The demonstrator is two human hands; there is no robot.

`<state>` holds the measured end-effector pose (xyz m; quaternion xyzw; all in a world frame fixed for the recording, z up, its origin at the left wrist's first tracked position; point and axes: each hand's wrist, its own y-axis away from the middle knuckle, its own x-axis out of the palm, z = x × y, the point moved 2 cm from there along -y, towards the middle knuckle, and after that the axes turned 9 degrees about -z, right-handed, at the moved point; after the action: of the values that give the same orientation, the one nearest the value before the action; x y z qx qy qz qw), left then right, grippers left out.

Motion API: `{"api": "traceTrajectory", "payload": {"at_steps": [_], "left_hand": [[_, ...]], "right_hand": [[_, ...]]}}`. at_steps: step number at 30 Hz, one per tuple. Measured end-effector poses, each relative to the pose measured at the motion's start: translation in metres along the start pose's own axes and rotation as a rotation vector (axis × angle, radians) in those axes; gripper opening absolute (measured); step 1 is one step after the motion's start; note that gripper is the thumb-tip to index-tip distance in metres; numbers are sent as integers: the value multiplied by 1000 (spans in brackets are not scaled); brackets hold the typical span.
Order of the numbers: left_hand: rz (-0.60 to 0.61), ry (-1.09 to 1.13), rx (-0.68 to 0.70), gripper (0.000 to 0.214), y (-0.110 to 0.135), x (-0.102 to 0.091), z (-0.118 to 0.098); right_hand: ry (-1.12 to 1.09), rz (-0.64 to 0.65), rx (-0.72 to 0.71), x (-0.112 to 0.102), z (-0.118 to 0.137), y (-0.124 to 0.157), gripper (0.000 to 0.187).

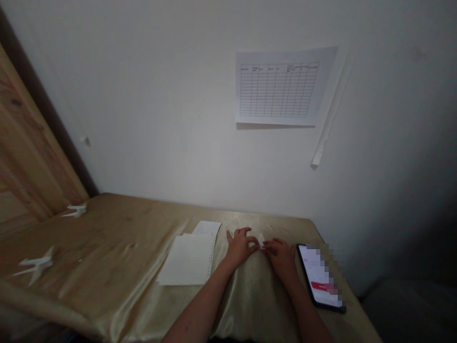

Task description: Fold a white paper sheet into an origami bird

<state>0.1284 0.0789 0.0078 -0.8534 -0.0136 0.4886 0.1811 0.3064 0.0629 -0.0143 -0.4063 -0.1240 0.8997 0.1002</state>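
A small piece of folded white paper rests on the cloth-covered table between my two hands, partly hidden by fingertips. My left hand pinches its left side with thumb and forefinger, the other fingers raised. From the right, my right hand closes its fingertips on the lower right edge of the same paper. Left of my left forearm lies a stack of lined notebook sheets with torn spiral holes along one side, over a plain white sheet.
A smartphone with a lit screen lies right of my right hand, near the table edge. Two folded paper cranes, one nearer and one farther, sit at the left. A printed table sheet hangs on the wall.
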Motion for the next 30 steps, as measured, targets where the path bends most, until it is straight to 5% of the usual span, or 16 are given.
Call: {"api": "traceTrajectory", "payload": {"at_steps": [16, 30], "left_hand": [[9, 83, -48, 6, -3, -1, 0], [-26, 73, -26, 9, 0, 5, -8]], "right_hand": [[40, -106, -70, -1, 7, 1, 18], [294, -166, -99, 6, 8, 3, 15]]}}
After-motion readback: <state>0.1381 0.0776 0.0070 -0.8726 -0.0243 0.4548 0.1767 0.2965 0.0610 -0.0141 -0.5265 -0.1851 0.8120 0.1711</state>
